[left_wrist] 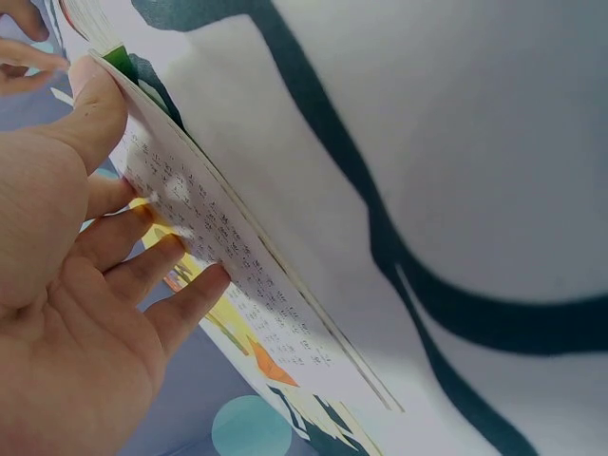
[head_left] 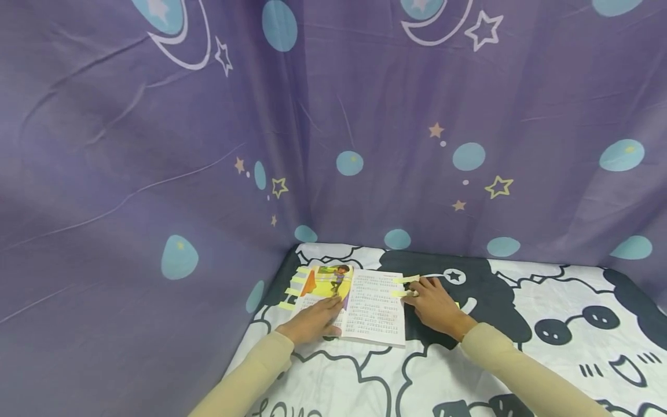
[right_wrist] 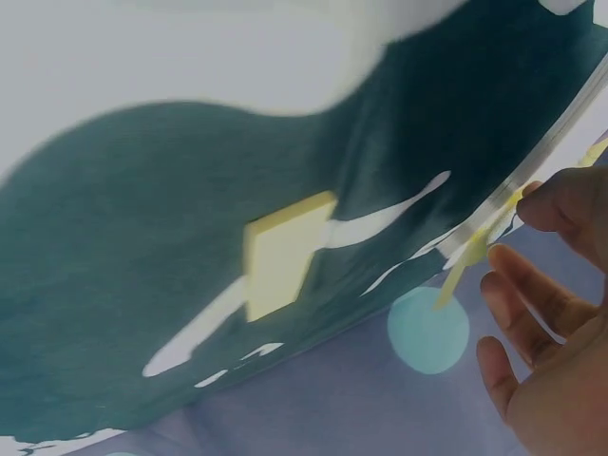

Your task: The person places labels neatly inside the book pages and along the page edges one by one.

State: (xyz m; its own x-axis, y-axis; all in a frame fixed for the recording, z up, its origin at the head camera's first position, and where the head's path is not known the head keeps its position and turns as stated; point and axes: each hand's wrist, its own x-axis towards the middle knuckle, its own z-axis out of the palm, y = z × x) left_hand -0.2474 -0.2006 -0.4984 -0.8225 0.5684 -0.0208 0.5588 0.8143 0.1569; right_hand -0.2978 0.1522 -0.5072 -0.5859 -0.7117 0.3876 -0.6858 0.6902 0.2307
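Observation:
An open book (head_left: 376, 307) lies on the patterned cloth, with a colour picture (head_left: 333, 279) on its left page. My left hand (head_left: 315, 318) rests on that page, fingers extended; in the left wrist view its thumb (left_wrist: 95, 104) lies at the book's near edge. At the right page's outer edge is my right hand (head_left: 438, 307), beside two yellow sticky strips (head_left: 405, 280). The right wrist view has its thumb close against a strip (right_wrist: 465, 261), with a gap between thumb and index finger. Whether they touch is unclear.
A pale yellow sticky-note pad (right_wrist: 280, 266) lies on the dark part of the cloth, right of the book. Several more yellow strips (head_left: 295, 286) stick out from the book's left edge. Purple curtains (head_left: 385, 145) hang behind and to the left of the cloth (head_left: 365, 388).

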